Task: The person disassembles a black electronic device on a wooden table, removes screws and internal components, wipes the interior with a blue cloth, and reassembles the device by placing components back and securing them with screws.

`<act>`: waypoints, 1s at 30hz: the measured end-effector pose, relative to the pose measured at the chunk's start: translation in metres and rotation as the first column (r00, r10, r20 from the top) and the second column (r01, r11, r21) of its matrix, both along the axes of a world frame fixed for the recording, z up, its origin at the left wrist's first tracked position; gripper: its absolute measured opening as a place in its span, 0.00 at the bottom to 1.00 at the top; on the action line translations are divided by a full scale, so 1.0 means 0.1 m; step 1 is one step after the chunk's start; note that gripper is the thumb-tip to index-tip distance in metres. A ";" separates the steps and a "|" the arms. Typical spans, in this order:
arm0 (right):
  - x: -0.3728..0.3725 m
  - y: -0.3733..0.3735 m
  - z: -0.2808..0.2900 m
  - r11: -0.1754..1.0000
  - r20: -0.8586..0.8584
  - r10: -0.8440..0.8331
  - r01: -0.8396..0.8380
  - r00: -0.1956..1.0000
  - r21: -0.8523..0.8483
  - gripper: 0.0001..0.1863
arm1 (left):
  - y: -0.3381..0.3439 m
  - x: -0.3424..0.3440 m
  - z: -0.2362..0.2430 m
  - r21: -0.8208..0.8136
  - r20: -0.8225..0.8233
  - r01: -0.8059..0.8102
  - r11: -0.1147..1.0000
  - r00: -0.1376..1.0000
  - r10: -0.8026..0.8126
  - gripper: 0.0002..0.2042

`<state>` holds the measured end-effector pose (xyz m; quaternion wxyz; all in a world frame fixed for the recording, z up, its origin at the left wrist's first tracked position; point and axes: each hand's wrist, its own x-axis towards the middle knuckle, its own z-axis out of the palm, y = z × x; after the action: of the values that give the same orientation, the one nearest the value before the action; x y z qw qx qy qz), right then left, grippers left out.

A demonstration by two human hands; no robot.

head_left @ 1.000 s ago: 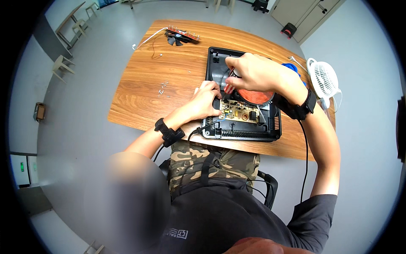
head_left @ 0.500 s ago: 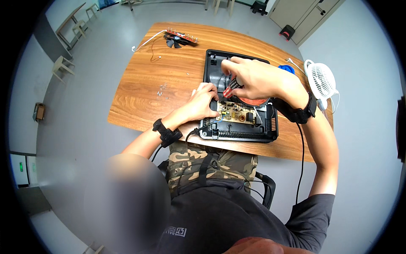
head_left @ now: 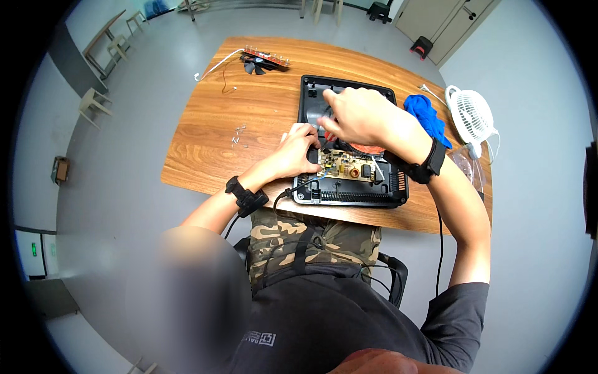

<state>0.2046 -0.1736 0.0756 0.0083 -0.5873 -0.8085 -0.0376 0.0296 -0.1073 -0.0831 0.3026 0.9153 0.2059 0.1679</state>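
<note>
An opened black appliance base (head_left: 349, 198) lies before me, with a tan circuit board (head_left: 342, 169) and a reddish coil (head_left: 374, 149) inside. My left hand (head_left: 298, 153) is closed at the board's left end, its thumb at the edge and its fingers curled over a dark part. Above the coil's left side is my right hand (head_left: 361, 115), palm down, thumb and index finger apart around a red-handled screwdriver (head_left: 330, 135). Most of the screwdriver is hidden under that hand, and its tip does not show. A power cord (head_left: 283, 194) enters the base at the near left.
Loose screws (head_left: 237, 134) lie on the table left of the base. A small black fan (head_left: 255, 65) and a red strip board (head_left: 268, 56) sit at the far left. To the right are a blue cloth (head_left: 427, 118), a clear bag (head_left: 466, 162) and a white fan (head_left: 471, 115).
My right hand has turned and shifted left over the screwdriver, covering more of its handle. More of the blue cloth now shows beside my forearm. My left hand stays in place.
</note>
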 end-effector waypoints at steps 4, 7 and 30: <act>0.07 -0.05 0.27 0.969 -0.094 0.086 -0.105 0.992 -0.223 0.18 | 0.01 -0.01 -0.03 0.042 0.010 -0.008 0.999 1.000 0.007 0.24; 0.11 -0.04 0.29 0.954 -0.133 0.094 -0.128 0.987 -0.270 0.17 | -0.02 0.00 -0.04 0.042 0.005 -0.007 0.999 1.000 0.007 0.23; 0.01 0.07 0.11 0.983 -0.049 0.012 -0.021 0.999 -0.180 0.18 | -0.01 0.01 -0.05 0.043 0.006 -0.012 0.999 1.000 0.012 0.24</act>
<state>0.2057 -0.1662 0.0870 -0.0254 -0.5797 -0.8129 0.0500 0.0304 -0.1080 -0.0882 0.2823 0.9199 0.2069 0.1767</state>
